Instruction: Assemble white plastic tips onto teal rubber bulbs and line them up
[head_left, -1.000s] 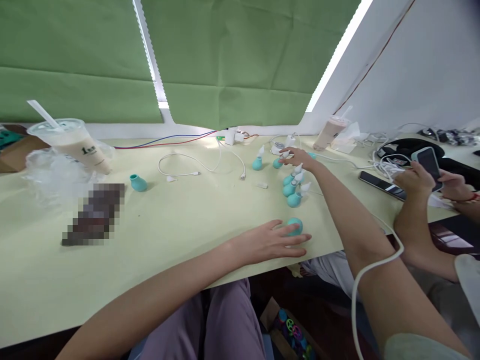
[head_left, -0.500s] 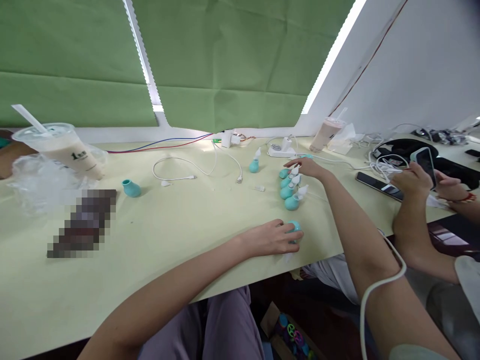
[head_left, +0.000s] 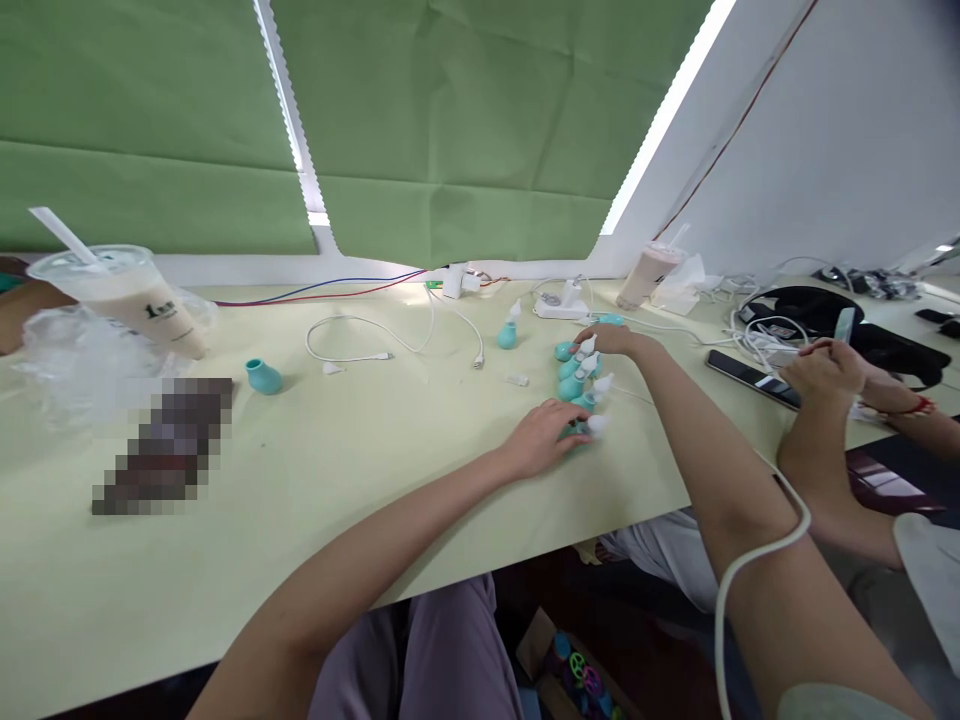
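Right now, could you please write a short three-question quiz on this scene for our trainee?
1. Short answer: Which of the wearer's hands grips the white-tipped bulb closest to the near edge of the table?
2. True or false: The untipped bulb lies to the right of the large cup in the picture.
3. Multiple choice: The hanging fabric is A) red, B) green, C) black.

Key: 1. Left hand; 2. True; 3. B.

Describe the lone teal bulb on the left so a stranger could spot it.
On the pale yellow table, find the drink cup at far left. Right of that cup sits the teal bulb. Its mouth is bare, lacking the white tips seen farther right.
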